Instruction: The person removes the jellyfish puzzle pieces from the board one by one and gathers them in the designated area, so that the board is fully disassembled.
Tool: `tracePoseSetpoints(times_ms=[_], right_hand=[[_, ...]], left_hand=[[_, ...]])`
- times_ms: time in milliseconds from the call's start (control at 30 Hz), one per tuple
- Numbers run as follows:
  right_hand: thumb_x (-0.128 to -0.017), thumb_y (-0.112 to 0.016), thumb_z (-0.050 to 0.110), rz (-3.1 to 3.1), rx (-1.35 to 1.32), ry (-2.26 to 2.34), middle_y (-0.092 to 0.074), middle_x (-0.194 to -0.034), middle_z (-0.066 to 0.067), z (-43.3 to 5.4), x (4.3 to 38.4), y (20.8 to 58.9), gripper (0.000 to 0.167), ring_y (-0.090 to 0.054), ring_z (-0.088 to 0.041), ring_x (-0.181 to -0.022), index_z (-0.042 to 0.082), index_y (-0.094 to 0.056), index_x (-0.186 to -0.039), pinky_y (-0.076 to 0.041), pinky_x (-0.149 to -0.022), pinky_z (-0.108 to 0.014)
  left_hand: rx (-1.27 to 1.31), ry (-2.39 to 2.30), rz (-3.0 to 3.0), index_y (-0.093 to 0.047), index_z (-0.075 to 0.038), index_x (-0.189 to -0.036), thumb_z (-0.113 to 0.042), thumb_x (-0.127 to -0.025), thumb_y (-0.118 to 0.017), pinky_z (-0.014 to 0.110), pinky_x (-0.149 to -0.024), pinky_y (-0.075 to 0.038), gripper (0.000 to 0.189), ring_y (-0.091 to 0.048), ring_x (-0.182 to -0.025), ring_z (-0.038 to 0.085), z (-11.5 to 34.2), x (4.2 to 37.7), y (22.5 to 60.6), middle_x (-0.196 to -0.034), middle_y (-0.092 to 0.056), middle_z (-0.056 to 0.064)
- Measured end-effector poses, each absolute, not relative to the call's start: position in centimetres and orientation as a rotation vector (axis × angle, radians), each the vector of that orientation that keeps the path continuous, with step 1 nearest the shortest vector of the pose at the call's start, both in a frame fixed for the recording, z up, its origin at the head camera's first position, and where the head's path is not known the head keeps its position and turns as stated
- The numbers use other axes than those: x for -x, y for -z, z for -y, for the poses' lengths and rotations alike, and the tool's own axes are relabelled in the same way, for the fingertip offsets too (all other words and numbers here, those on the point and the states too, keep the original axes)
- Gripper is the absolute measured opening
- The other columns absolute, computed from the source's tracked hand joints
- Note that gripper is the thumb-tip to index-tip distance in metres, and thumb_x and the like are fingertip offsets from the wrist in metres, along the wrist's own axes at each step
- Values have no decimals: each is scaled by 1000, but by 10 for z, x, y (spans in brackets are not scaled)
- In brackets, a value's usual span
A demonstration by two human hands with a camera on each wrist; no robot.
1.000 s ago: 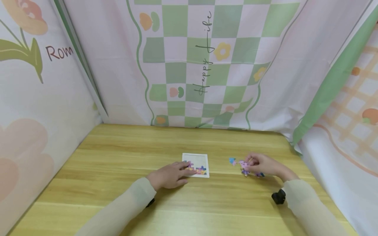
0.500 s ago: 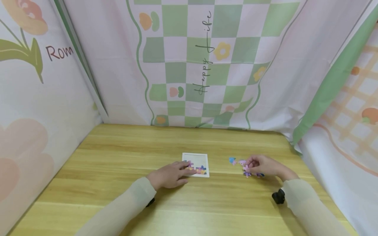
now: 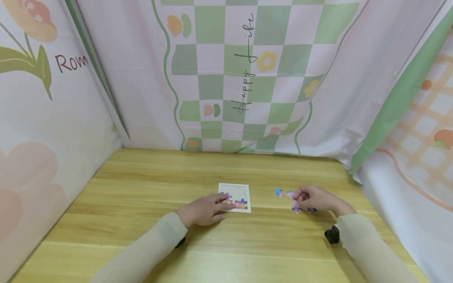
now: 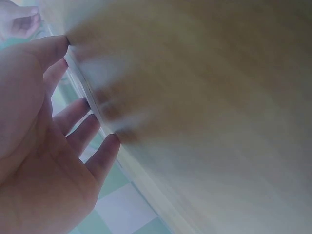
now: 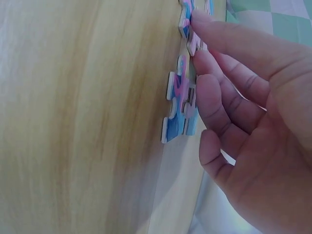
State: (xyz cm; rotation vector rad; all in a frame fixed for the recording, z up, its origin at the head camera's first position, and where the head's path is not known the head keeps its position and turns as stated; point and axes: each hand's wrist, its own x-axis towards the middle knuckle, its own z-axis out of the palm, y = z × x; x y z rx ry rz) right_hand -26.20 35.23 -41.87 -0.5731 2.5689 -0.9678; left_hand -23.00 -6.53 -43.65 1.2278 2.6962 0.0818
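My left hand (image 3: 203, 210) lies over the lower left of a white square puzzle tray (image 3: 249, 196), fingers stretched out and fingertips on it. Inside the tray, joined jigsaw pieces (image 3: 241, 204) in pink, yellow and blue line the near side. Off to the right, my right hand (image 3: 313, 197) bends its fingers over a loose group, with thumb and forefinger at a pink and purple puzzle piece (image 3: 294, 203). The right wrist view shows the thumb tip right against a piece (image 5: 191, 45), and blue and pink pieces (image 5: 176, 105) lying beside the curled fingers.
A blue piece (image 3: 278, 192) lies left of the right hand, and a dark purple one (image 3: 312, 210) sits just below it. The wooden table (image 3: 230, 247) meets a green-checked cloth (image 3: 212, 86) at the back. Cloth panels stand at both sides.
The pink and purple piece under my right fingers has turned and shifted slightly to the right. My right hand has moved only a little; my left hand stays in place on the tray.
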Motion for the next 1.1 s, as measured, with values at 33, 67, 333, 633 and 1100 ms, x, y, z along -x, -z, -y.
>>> tracePoseSetpoints(times_ms=[33, 67, 333, 633, 1100], right_hand=[[-92, -74, 13, -2571, 578, 968, -62, -88, -7, -352, 262, 419, 21, -59, -18, -78, -1, -64, -103, -53, -65, -24], [-91, -75, 13, -2574, 581, 968, -62, -88, -7, -353, 262, 419, 21, -59, -18, -78, -1, -64, -103, -53, -65, -24], [-93, -74, 18, -2600, 592, 944, -62, -87, -5, -352, 261, 418, 22, -59, -17, -76, 2, -64, -103, -52, -64, -25], [-92, -75, 26, -2602, 556, 927, -62, -88, -6, -349, 260, 413, 31, -59, -20, -77, 2, -63, -108, -53, -64, -28], [-94, -72, 27, -2615, 606, 858, -62, -89, -3, -324, 263, 412, 29, -57, -17, -74, 4, -65, -111, -51, -65, -27]], left_hand=[[-1227, -82, -2697, -38, -28, -156, -34, -108, -47, 43, -118, -29, 50, -28, -147, 29, 65, 230, 436, -162, -27, 10], [-1228, -79, -2697, -38, -28, -157, -34, -108, -46, 43, -118, -29, 50, -28, -147, 29, 65, 230, 437, -163, -27, 10], [-1254, -54, -2707, -37, -27, -157, -34, -108, -46, 44, -117, -30, 50, -28, -147, 29, 64, 230, 438, -162, -27, 9], [-1330, -55, -2725, -39, -23, -156, -33, -107, -48, 46, -113, -36, 50, -36, -142, 31, 65, 230, 438, -158, -34, 8], [-1494, 72, -2811, -49, -21, -151, -33, -105, -55, 35, -111, -39, 48, -50, -128, 22, 63, 228, 437, -138, -52, 8]])
